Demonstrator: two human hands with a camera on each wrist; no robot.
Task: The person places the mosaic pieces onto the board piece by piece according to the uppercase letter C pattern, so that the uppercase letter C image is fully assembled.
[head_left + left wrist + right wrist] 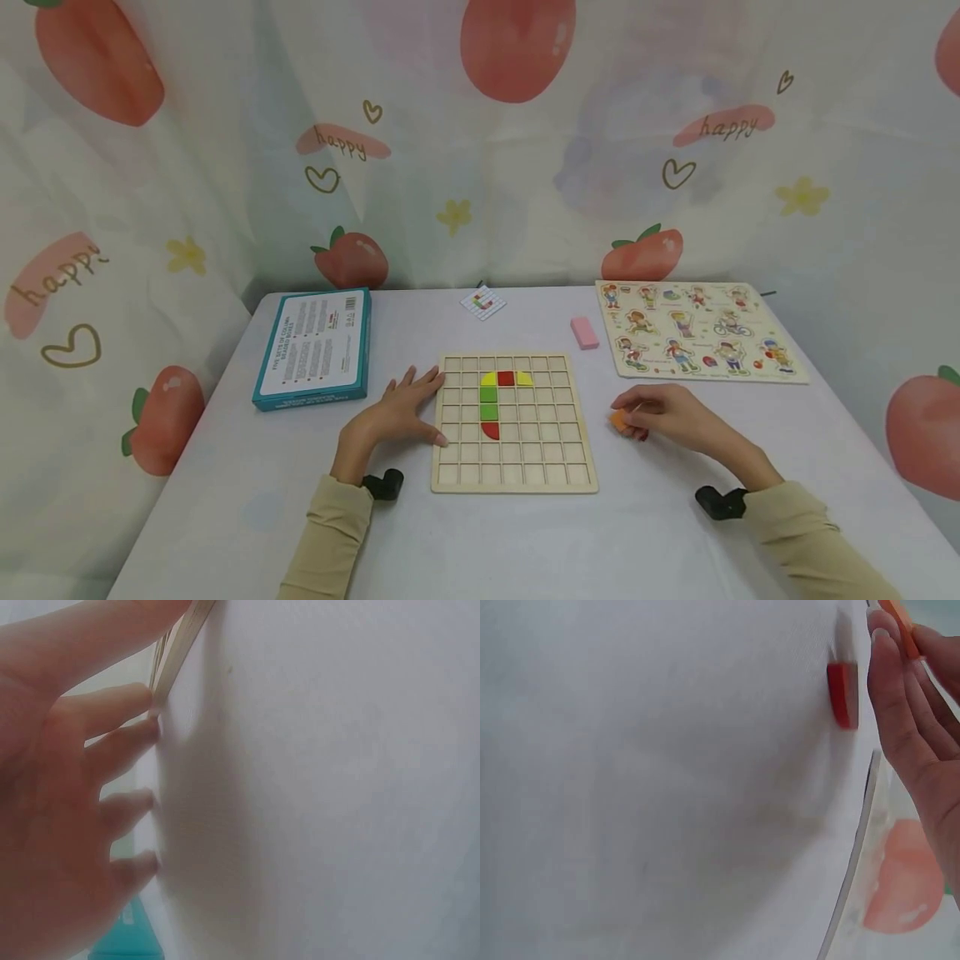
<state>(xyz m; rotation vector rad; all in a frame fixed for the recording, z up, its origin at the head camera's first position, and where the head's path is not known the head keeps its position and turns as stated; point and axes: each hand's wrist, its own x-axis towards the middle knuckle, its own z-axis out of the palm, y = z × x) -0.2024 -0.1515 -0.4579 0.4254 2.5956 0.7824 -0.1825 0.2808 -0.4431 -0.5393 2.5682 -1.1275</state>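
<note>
A wooden grid board (517,482) lies flat on the white table. In its upper left part sit red, green and yellow pieces, among them a green square (489,411) and a red quarter-round piece (491,431). My left hand (393,414) has its fingers spread, the thumb and a fingertip touching the board's left edge. Right of the board, my right hand (667,414) pinches a small orange block (619,420) between thumb and fingers, above the table. Under that hand, in the right wrist view, a red curved block (843,696) lies on the cloth.
Behind the board is a small pattern card (483,302). A pink block (584,332) lies behind it to the right. A teal-edged box (313,348) stands at the left, and a picture puzzle board (701,329) lies at the back right. A printed curtain hangs behind the table.
</note>
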